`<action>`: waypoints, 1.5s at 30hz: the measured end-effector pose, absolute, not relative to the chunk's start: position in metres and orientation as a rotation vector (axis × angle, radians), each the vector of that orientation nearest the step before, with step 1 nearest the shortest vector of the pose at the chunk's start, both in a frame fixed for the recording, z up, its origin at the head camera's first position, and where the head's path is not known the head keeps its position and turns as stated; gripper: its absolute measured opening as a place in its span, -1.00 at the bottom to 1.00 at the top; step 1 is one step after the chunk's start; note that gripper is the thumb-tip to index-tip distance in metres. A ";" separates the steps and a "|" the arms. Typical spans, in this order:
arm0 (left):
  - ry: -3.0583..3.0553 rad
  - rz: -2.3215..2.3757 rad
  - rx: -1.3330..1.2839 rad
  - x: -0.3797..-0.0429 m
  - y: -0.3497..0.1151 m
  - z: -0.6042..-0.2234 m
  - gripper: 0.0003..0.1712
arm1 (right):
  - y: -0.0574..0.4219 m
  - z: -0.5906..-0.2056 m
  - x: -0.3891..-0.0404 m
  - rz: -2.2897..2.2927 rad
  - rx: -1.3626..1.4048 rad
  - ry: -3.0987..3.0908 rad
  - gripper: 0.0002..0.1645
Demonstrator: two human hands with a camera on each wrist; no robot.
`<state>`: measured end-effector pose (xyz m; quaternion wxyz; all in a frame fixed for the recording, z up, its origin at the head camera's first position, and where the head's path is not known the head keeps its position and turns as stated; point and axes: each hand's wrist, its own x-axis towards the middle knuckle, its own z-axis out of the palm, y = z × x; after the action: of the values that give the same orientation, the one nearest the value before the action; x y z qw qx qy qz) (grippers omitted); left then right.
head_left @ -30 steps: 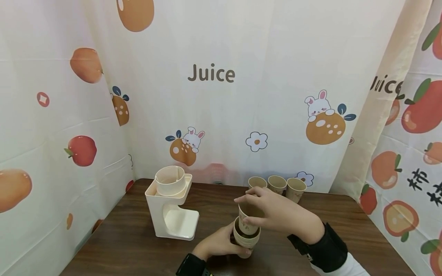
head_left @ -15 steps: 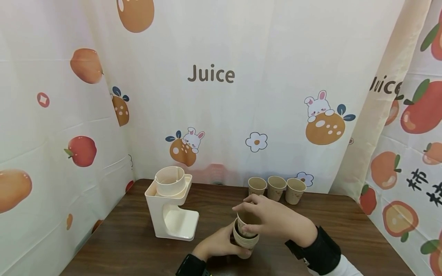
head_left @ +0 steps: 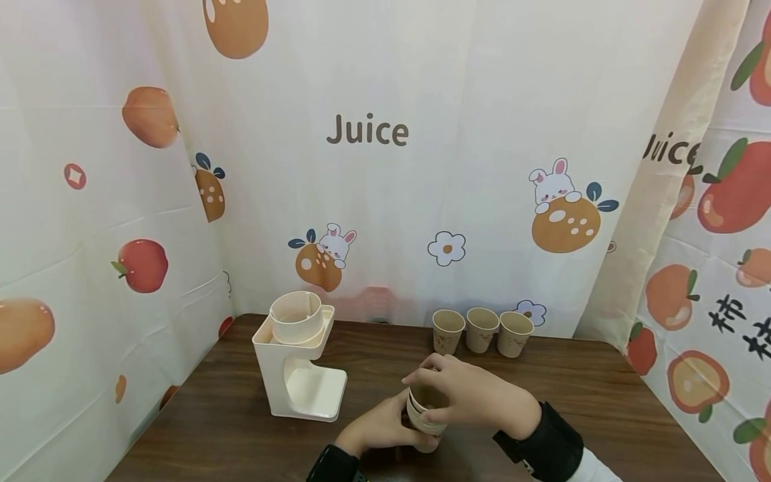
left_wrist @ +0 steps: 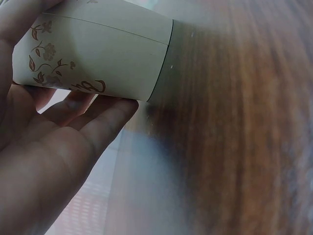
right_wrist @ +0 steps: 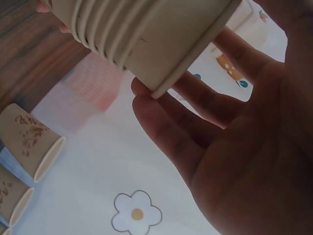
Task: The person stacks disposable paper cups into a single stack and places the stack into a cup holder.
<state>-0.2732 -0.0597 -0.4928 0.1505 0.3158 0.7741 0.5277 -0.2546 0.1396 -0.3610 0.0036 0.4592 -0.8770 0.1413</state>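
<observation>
At the back and both sides, white curtains, printed with fruit, two whole rabbits and, twice, the word "Juice". Below, one dark wood-grain worktop. Toward the worktop's far left corner, one cream-white stand with a flat foot and, on top, one round open cylinder. Near the middle of the near edge, two hands: left hand curled round the side of one stack of paper cups; right hand over the mouth of that stack, pinching the topmost cup near the rim. Several rims in the stack, too partly hidden to count exactly; topmost cup nested in the rest. Along the far edge, right of centre, three separate paper cups, upright, side by side, bearing a brown print.
</observation>
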 end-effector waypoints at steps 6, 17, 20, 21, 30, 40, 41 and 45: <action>2.225 1.499 0.892 -0.273 -0.060 -0.493 -0.22 | 0.140 -0.371 -0.260 0.462 1.481 -2.740 -0.45; 2.205 1.514 0.890 -0.271 -0.060 -0.491 -0.24 | 0.139 -0.375 -0.263 0.503 1.498 -2.749 -0.44; 2.200 1.518 0.893 -0.270 -0.059 -0.490 -0.24 | 0.139 -0.375 -0.263 0.516 1.492 -2.759 -0.45; 2.196 1.521 0.896 -0.270 -0.059 -0.490 -0.23 | 0.140 -0.376 -0.263 0.517 1.490 -2.758 -0.45; 2.167 1.548 0.922 -0.270 -0.058 -0.489 -0.28 | 0.141 -0.379 -0.265 0.512 1.449 -2.761 -0.52; 2.197 1.575 1.003 -0.272 -0.056 -0.491 -0.24 | 0.150 -0.380 -0.276 0.509 1.331 -2.738 -0.55; 2.203 1.577 0.996 -0.272 -0.057 -0.491 -0.23 | 0.151 -0.379 -0.277 0.510 1.316 -2.731 -0.56; 2.220 1.574 0.982 -0.272 -0.057 -0.492 -0.22 | 0.156 -0.380 -0.285 0.505 1.264 -2.710 -0.56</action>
<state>-0.2717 -0.0565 -0.4919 0.1238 0.3369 0.7615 0.5397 -0.2848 0.1558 -0.3798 0.0542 0.4162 -0.8923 0.1663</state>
